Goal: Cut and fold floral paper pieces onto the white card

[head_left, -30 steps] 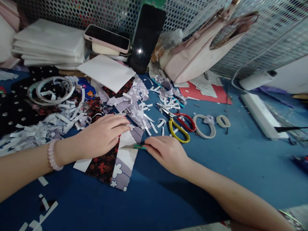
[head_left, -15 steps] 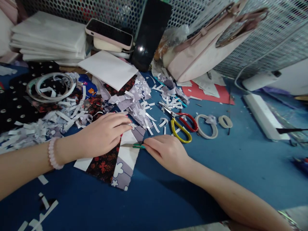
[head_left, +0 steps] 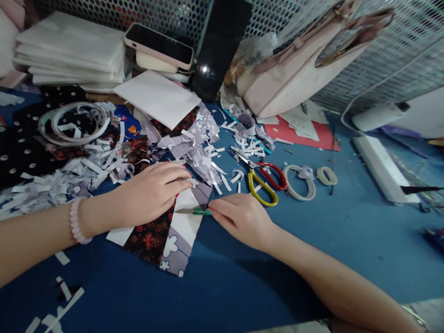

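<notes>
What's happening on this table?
A person works with two bare hands at a blue table. The left hand lies over a patchwork piece of white, dark floral and greyish-lilac sections. The right hand pinches a small green tool at the white section beside the floral one. Red-and-yellow-handled scissors lie just beyond the right hand, and cut strips are heaped beyond the left forearm.

craft workspace: scissors (head_left: 252, 165), paper strips (head_left: 62, 186)

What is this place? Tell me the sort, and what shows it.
Probably a craft workbench: scissors, a tape roll and a heap of clippings lie on it.
</notes>
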The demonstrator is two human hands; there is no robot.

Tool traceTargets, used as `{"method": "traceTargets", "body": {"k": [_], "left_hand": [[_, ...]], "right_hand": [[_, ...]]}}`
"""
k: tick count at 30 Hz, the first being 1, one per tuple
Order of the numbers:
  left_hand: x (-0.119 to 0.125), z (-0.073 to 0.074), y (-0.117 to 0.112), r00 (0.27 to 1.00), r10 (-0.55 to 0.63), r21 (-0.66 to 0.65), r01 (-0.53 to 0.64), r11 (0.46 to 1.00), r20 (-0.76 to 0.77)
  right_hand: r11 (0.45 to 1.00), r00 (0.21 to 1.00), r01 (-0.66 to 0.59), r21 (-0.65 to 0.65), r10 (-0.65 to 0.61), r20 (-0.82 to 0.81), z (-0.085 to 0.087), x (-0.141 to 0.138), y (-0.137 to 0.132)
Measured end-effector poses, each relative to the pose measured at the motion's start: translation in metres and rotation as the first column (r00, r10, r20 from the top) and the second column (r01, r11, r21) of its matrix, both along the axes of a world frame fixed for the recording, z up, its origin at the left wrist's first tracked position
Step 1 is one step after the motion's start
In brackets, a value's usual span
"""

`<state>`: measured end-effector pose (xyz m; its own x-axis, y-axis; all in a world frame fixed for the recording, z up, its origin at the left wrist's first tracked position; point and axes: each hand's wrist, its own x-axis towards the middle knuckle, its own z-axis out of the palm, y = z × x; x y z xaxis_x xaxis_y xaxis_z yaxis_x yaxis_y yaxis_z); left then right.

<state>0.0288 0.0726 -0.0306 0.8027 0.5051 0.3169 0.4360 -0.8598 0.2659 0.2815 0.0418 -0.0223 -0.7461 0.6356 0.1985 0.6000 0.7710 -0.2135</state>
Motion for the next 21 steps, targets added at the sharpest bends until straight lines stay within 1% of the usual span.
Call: {"method": "traceTargets", "body": {"k": [8, 17, 21], "left_hand": [[-0.0001, -0.0019, -0.0003, 1.000, -0.009, 0.007, 0.009, 1.000, 0.007], [-0.0006, -0.0030, -0.0006, 1.000, -0.005, 0.002, 0.005, 1.000, 0.010], [-0.0003, -0.0025, -0.0004, 1.000, -0.004, 0.002, 0.004, 1.000, 0.016]], "right_hand": [[0.999, 0.999, -0.039, -0.020, 0.038, -0.013, 0.0000, 0.0026, 0.0005], [0.998, 0.998, 0.064, -0.021, -0.064, 0.022, -0.0022, 0.0011, -0.0040], [0.999, 0.998, 0.041, -0.003, -0.041, 0.038, -0.0024, 0.0005, -0.0039]]}}
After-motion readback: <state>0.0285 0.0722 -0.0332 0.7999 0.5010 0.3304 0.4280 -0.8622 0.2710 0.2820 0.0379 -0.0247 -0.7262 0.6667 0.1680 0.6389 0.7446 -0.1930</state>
